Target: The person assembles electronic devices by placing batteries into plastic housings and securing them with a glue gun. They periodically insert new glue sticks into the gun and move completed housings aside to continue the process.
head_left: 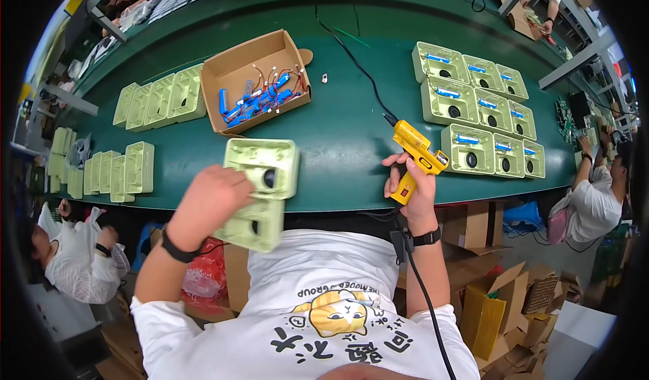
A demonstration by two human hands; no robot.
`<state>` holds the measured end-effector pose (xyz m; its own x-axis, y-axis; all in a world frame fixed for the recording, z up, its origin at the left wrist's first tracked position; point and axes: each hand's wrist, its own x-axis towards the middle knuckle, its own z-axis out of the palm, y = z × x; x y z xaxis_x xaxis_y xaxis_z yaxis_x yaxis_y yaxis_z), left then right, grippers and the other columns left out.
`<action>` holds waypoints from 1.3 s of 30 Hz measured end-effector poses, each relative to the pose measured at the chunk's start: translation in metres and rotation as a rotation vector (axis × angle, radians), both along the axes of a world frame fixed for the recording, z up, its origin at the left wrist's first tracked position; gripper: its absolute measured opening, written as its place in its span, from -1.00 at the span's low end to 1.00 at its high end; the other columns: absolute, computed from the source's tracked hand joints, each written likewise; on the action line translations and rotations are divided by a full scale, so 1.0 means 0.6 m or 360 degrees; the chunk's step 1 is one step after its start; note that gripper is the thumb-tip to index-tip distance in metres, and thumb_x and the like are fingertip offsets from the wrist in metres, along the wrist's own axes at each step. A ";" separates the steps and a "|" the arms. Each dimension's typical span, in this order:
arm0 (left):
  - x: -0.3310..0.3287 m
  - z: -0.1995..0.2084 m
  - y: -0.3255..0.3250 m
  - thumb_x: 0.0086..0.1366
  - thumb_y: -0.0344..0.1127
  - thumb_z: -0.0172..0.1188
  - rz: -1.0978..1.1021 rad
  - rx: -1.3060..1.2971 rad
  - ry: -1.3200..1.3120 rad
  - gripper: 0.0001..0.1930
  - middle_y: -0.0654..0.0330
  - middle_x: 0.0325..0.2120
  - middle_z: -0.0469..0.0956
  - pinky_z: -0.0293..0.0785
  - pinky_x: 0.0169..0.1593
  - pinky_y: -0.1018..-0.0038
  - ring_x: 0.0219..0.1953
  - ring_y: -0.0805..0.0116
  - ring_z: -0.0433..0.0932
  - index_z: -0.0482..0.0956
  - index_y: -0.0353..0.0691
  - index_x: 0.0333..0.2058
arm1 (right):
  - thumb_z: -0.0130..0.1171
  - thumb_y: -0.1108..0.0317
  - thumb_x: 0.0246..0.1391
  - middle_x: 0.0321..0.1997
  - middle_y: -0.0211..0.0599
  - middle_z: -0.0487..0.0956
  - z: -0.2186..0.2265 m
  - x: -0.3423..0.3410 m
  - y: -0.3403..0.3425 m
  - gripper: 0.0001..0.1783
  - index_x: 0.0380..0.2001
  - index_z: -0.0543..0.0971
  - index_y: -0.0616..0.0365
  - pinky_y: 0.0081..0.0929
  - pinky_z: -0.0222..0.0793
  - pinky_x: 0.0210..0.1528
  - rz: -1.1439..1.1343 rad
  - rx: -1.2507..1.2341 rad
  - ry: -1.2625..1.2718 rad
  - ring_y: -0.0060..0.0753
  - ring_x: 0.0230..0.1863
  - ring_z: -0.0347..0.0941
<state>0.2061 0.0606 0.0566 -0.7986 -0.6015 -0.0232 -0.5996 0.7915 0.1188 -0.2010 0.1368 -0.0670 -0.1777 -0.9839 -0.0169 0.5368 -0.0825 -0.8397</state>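
If the left hand's (215,201) curled grip slips, the pale-green plastic housings (270,205) could fall past the table (338,170) edge; the right hand (422,189) wraps a yellow glue gun (416,147).

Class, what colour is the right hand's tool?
The tool is mostly yellow, shown in the head view.

Nine green housings (483,152) sit on the table (351,150) at 2 o'clock, three rows of three, carrying nine blue cells (466,139), one apiece. Two more are in the left hand (213,197) at 8 o'clock. Four make a row at 10 o'clock; those at 9 o'clock overlap too much to count. One open carton (240,69) at 11 o'clock holds loose blue cells, number unclear. One yellow gun-shaped tool (412,140) is at 3 o'clock, one small pale part (324,78) at 12.
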 end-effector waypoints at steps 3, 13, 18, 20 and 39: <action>-0.094 -0.045 -0.022 0.31 -0.19 0.53 -0.0043 -0.0054 0.0236 -0.78 0.17 -0.39 0.63 0.61 -0.10 0.13 -0.24 0.04 0.71 0.68 -0.15 -0.31 | 0.13 0.23 0.58 0.02 0.19 0.71 0.002 -0.003 -0.006 -0.75 0.00 0.54 0.24 -0.31 0.64 -0.48 -0.0029 0.0011 -0.0035 -0.42 -0.50 0.49; -0.155 -0.007 -0.148 0.48 -0.14 0.41 0.0410 -0.0134 0.0750 -0.73 0.08 -0.36 0.72 0.65 -0.12 0.06 -0.24 -0.09 0.72 0.76 -0.22 -0.31 | 0.13 0.22 0.59 0.01 0.18 0.71 0.000 -0.002 -0.002 -0.74 -0.01 0.54 0.24 -0.33 0.63 -0.49 -0.0058 0.0046 -0.0038 -0.44 -0.50 0.49; -0.109 -0.050 -0.322 0.48 -0.02 0.39 0.0817 -0.0318 0.0392 -0.63 -0.15 -0.16 0.79 0.69 0.09 0.02 -0.03 -0.16 0.78 0.80 -0.27 -0.11 | 0.13 0.23 0.59 0.02 0.18 0.71 0.001 -0.002 -0.008 -0.75 -0.01 0.56 0.25 -0.32 0.64 -0.48 -0.0039 0.0050 -0.0046 -0.44 -0.50 0.50; -0.135 -0.066 -0.361 0.47 0.01 0.39 0.0918 -0.0008 0.0136 -0.57 -0.21 -0.07 0.78 0.68 0.15 0.02 0.04 -0.19 0.77 0.79 -0.30 -0.02 | 0.13 0.24 0.59 0.02 0.19 0.71 0.000 -0.002 -0.008 -0.75 -0.01 0.56 0.25 -0.32 0.64 -0.48 -0.0025 0.0042 -0.0028 -0.44 -0.50 0.50; -0.078 -0.062 -0.360 0.59 -0.05 0.35 0.0931 0.0552 0.0992 -0.59 0.05 -0.16 0.71 0.63 0.04 0.31 -0.12 0.25 0.71 0.61 -0.33 0.06 | 0.16 0.25 0.59 0.03 0.17 0.72 0.002 0.003 -0.002 -0.74 -0.01 0.57 0.27 -0.32 0.66 -0.46 -0.0015 0.0104 0.0014 -0.45 -0.48 0.52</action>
